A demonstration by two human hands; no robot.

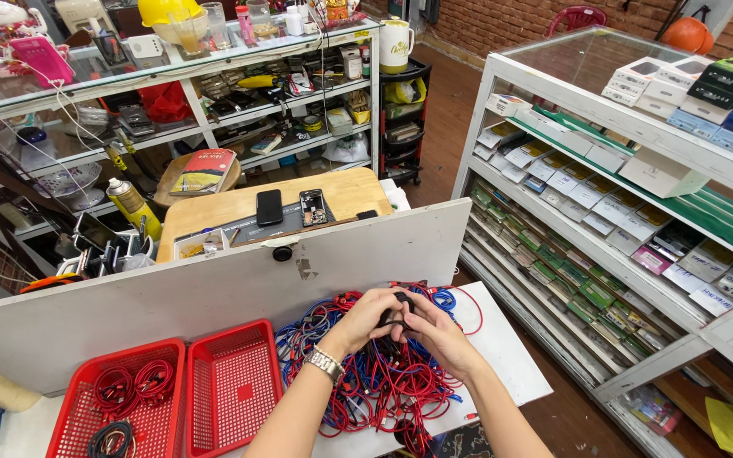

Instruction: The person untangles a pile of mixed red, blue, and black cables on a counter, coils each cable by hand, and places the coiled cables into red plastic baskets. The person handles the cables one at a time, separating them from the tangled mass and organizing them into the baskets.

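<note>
— What sits at nine o'clock of your hands?

— Two red baskets [232, 383]; the far-left one holds coiled cables [136, 383].

— And your hands?

— My left hand [372, 315] and right hand [431, 326] meet over the tangled pile of red and blue cables [383, 386], both pinching one small dark cable bundle [399, 312] between the fingertips, at twelve o'clock of the pile.

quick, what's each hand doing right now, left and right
Left hand: closed on a small coil of dark cable above the tangled cable pile.
Right hand: closed on the same dark cable.
</note>
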